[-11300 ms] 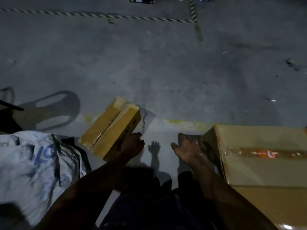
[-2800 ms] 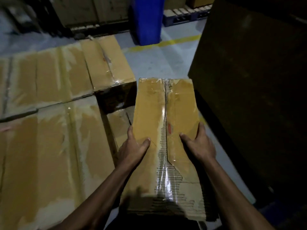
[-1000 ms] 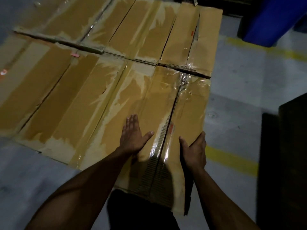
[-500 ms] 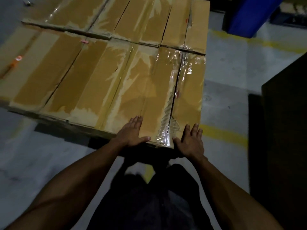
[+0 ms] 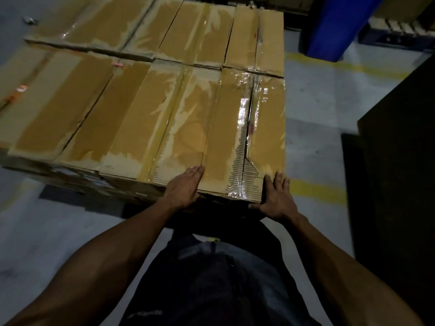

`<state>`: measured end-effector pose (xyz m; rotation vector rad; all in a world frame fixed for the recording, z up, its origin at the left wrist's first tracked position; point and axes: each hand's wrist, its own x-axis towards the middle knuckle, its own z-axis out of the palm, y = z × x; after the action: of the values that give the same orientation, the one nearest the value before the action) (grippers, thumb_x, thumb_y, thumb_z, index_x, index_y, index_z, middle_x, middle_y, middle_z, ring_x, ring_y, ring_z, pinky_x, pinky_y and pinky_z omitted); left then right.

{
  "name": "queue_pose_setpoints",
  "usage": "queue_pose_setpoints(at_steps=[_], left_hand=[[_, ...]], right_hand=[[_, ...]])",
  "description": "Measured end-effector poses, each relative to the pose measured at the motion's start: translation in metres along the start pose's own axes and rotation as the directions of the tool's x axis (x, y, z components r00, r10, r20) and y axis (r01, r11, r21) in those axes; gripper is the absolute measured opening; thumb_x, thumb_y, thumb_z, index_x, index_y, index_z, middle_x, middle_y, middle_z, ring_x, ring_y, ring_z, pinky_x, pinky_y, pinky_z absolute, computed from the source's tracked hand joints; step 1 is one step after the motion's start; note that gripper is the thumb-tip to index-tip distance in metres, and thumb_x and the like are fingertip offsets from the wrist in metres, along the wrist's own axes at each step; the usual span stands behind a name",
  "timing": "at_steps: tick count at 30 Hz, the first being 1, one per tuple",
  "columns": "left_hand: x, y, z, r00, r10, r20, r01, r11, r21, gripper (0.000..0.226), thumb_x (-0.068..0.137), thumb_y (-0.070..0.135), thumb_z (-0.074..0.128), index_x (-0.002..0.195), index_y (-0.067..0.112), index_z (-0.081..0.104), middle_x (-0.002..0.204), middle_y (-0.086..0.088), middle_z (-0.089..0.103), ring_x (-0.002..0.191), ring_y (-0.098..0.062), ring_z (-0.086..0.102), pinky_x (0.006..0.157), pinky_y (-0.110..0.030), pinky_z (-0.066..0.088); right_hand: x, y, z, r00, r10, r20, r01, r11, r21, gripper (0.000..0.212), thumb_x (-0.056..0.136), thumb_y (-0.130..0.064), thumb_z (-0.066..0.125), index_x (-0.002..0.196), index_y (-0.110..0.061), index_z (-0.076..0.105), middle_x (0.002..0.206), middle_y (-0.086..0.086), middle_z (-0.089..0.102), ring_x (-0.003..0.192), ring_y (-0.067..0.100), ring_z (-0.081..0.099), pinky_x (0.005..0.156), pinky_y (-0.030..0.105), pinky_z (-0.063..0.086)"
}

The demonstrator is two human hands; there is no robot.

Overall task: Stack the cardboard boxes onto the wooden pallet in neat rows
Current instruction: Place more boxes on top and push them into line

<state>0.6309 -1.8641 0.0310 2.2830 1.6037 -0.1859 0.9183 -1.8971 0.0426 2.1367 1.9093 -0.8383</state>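
From the head view, your left hand (image 5: 186,188) lies with straight fingers on the near left corner of the box (image 5: 244,135), palm against its near end, grasping nothing. Your right hand (image 5: 277,198) is spread flat against the near right corner, fingers pointing up over the edge, thumb under the bottom edge; it too is released, not clenched.

The box is long and narrow. Its long axis runs away from you, tilted slightly to the right, with a taped seam down the middle of its top. It sits at the right end of the near row of boxes (image 5: 113,118), its left side touching its neighbour, its far end butted against the far row (image 5: 188,36). Its near end lines up roughly with the near ends of the others.

The pallet itself is hidden under the boxes. To the right lies grey floor (image 5: 315,109) with yellow lines (image 5: 317,191), and a blue column (image 5: 339,27) stands beyond.
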Motion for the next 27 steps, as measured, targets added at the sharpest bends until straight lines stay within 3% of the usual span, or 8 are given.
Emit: queue_pose_setpoints(at_steps=[7,13,16,19,23,27], left_hand=[[0.001,0.003,-0.003,0.998,-0.031,-0.062,0.032,0.999,0.018,0.092,0.091,0.04,0.067,0.159,0.017,0.009,0.163,-0.002,0.025,0.148,-0.02,0.029,0.113,-0.033,0.037],[0.002,0.005,-0.007,0.995,-0.053,-0.082,0.057,0.997,0.043,0.088,0.093,0.037,0.064,0.159,0.018,0.009,0.162,0.0,0.029,0.146,-0.018,0.033,0.106,-0.033,0.042],[0.002,0.007,-0.008,0.995,-0.059,-0.083,0.064,0.996,0.06,0.087,0.093,0.036,0.064,0.159,0.017,0.01,0.161,0.0,0.03,0.146,-0.019,0.034,0.105,-0.033,0.043],[0.002,0.007,-0.008,0.995,-0.054,-0.08,0.06,0.996,0.067,0.085,0.094,0.035,0.063,0.158,0.016,0.011,0.161,-0.001,0.031,0.144,-0.02,0.036,0.103,-0.035,0.045],[0.004,0.007,-0.008,0.996,-0.064,-0.069,0.069,0.995,0.068,0.084,0.095,0.032,0.061,0.158,0.015,0.01,0.161,-0.002,0.03,0.145,-0.021,0.034,0.101,-0.035,0.046],[0.007,0.01,-0.008,0.994,-0.09,-0.061,0.094,0.994,0.058,0.083,0.095,0.029,0.06,0.159,0.015,0.009,0.162,-0.001,0.028,0.147,-0.019,0.031,0.103,-0.034,0.044]], right_hand=[[0.007,-0.002,-0.001,0.999,0.024,-0.043,-0.024,1.0,0.014,0.115,0.08,-0.057,0.074,0.161,-0.02,0.002,0.166,0.012,-0.019,0.151,0.039,-0.018,0.121,0.052,0.014],[0.013,-0.005,-0.005,0.999,0.033,-0.028,-0.033,0.999,0.001,0.118,0.078,-0.065,0.071,0.16,-0.019,0.001,0.166,0.014,-0.018,0.151,0.041,-0.016,0.121,0.053,0.011],[0.013,-0.011,-0.011,0.999,0.044,-0.031,-0.044,0.999,-0.008,0.115,0.078,-0.079,0.059,0.16,-0.021,0.003,0.166,0.015,-0.016,0.152,0.039,-0.013,0.122,0.052,-0.001],[0.017,-0.029,-0.015,0.993,-0.054,-0.104,0.047,0.996,-0.074,0.105,0.084,-0.083,0.04,0.16,-0.021,0.002,0.167,0.012,-0.013,0.153,0.032,-0.016,0.119,0.05,-0.013],[0.03,-0.058,-0.006,0.973,-0.214,-0.083,0.202,0.97,-0.133,0.085,0.099,-0.067,0.019,0.159,-0.014,-0.009,0.164,0.01,-0.023,0.152,0.027,-0.02,0.118,0.043,-0.014],[0.039,-0.054,0.007,0.969,-0.245,-0.008,0.24,0.955,-0.176,0.079,0.101,-0.063,0.007,0.157,-0.013,-0.015,0.163,0.006,-0.026,0.151,0.022,-0.022,0.12,0.041,-0.014]])
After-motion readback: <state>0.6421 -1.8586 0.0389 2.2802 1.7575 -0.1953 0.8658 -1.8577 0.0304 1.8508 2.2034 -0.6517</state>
